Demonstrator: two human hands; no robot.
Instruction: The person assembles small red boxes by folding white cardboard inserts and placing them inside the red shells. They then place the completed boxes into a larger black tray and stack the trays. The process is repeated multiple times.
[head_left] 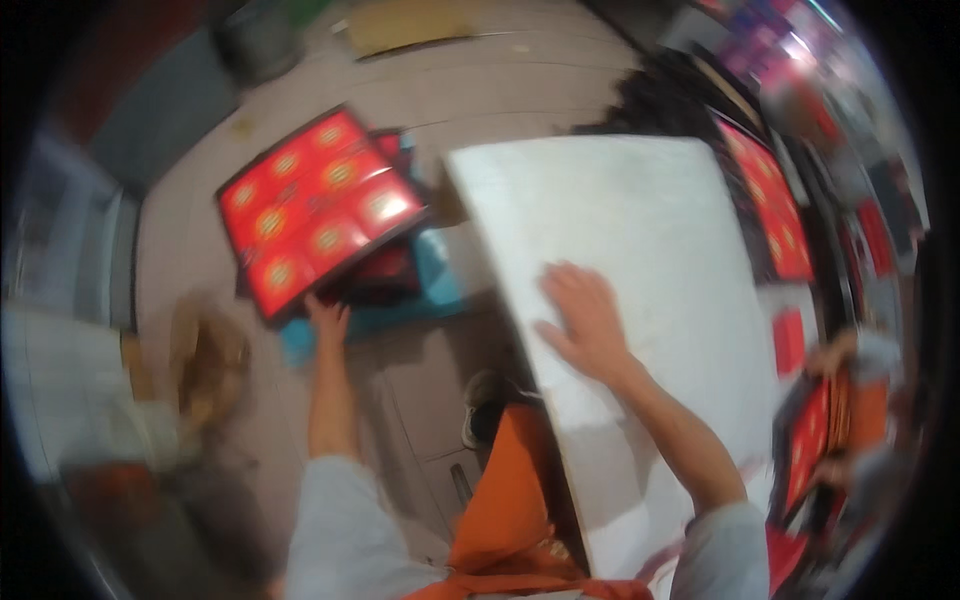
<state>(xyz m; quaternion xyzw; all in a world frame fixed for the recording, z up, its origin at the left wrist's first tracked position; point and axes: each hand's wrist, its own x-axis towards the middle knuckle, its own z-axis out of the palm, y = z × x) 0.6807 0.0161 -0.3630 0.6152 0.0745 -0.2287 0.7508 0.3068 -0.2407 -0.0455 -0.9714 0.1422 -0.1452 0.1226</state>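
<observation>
At the left, a large square red panel with a dark rim and rows of gold round motifs (320,205) lies skewed on top of a stack. My left hand (328,320) is at its near edge, touching or almost touching it. Its fingers look apart, and no grip shows, though blur softens them. To the right, my right hand (585,318) rests over the white tabletop (620,210) with fingers stretched out and nothing held. Beneath the red panel, more dark-edged red pieces (385,275) and a light blue sheet (437,268) stick out.
Another person's hands (835,355) hold a red patterned panel (808,440) at the table's right side. A similar red panel (768,205) lies beyond the table's far right edge. A crumpled brown bag (208,360) stands on the tiled floor at the left.
</observation>
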